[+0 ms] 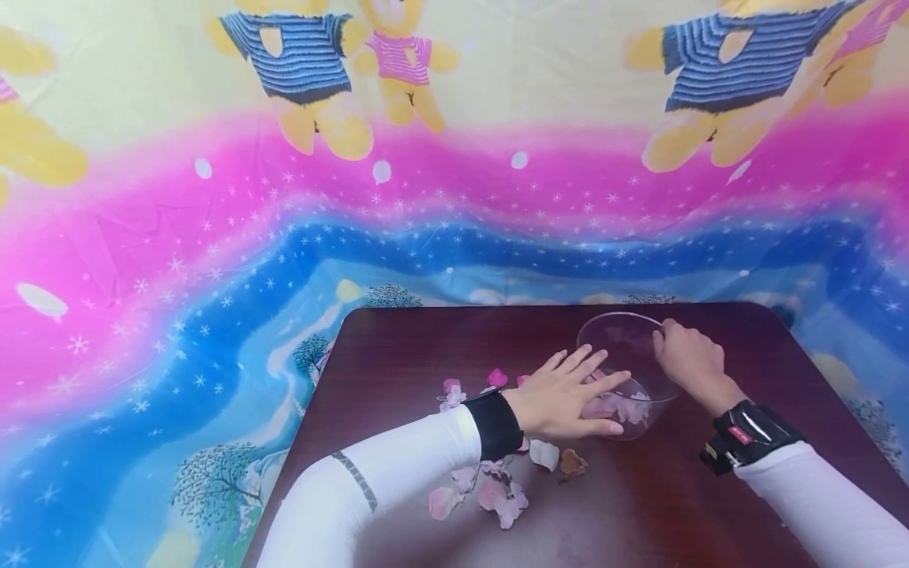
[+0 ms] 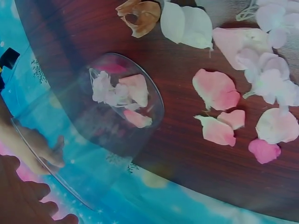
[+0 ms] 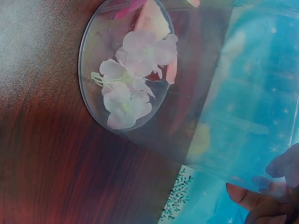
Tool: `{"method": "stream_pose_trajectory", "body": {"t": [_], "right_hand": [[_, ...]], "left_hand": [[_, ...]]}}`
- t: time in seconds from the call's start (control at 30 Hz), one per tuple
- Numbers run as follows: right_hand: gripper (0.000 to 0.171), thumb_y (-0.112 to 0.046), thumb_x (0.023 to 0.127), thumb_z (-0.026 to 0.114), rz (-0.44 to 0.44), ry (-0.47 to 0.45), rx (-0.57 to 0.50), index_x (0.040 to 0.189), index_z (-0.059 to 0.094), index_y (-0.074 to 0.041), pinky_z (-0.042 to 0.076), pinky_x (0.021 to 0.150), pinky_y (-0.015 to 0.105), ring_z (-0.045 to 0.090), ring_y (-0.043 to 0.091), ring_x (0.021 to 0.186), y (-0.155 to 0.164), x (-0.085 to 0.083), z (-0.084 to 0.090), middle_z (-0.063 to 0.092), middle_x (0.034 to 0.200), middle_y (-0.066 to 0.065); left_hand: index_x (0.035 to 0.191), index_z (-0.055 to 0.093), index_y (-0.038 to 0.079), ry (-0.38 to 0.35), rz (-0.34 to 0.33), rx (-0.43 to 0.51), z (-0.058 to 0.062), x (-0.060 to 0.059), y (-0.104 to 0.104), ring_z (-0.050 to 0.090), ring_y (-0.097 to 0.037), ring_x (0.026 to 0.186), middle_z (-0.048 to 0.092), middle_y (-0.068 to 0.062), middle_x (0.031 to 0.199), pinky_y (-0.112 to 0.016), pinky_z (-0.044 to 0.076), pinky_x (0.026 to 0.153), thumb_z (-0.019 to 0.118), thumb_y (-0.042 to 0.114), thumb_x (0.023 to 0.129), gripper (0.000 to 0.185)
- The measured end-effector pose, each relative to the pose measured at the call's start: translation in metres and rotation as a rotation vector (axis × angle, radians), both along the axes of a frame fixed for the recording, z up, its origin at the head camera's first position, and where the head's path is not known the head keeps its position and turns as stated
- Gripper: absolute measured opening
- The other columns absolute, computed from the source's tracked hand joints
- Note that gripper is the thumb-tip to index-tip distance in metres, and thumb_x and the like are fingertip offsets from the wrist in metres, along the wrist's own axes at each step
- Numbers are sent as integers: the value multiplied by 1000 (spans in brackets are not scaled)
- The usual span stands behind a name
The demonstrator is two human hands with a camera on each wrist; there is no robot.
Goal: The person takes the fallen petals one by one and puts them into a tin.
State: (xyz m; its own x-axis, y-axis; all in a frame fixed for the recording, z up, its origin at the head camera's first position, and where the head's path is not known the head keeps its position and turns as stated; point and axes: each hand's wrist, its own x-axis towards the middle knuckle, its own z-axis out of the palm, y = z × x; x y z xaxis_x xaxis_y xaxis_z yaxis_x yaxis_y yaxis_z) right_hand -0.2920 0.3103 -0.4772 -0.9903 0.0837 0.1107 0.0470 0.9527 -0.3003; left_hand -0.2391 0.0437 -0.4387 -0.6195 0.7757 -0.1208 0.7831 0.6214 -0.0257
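Observation:
A clear plastic container (image 1: pixel 634 359) stands tilted at the right of the dark table. My right hand (image 1: pixel 689 359) grips its rim, thumb and fingers pinching the wall. Inside, pale flowers (image 3: pixel 135 70) and pink petals (image 2: pixel 135 88) lie on the base. My left hand (image 1: pixel 568 398) reaches over the container's near left side, palm down, its fingers straight and spread. Loose petals (image 2: pixel 216 88) and white flowers (image 2: pixel 268 77) are scattered on the table below and beside the left hand, partly hidden by the wrist.
The loose petals spread over the table (image 1: pixel 398 347), with a brown curled petal (image 1: pixel 572 464) and a white petal (image 1: pixel 544 455) near the left wrist. Behind the table's far edge hangs a printed curtain (image 1: pixel 454 189) with bears and snowflakes.

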Motion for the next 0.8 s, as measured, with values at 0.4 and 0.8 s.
{"method": "stream_pose_trajectory", "body": {"t": [0.4,0.8], "right_hand": [[33,-26,103,42,-3,-4,-1,103,57,4,45,54,57,63,53,79,0,1,-2,65,89,33],[31,-26,103,44,-6,-7,0,100,57,3,44,55,56,63,52,79,-1,1,1,65,88,32]], "left_hand": [[160,1,46,48,6,21,-1,0,-8,2,-18,161,6,4,173,-42,9,131,26,79,96,77],[161,2,45,89,1,10,4,-4,-26,4,-20,161,9,3,173,-43,12,130,29,77,96,78]]}}
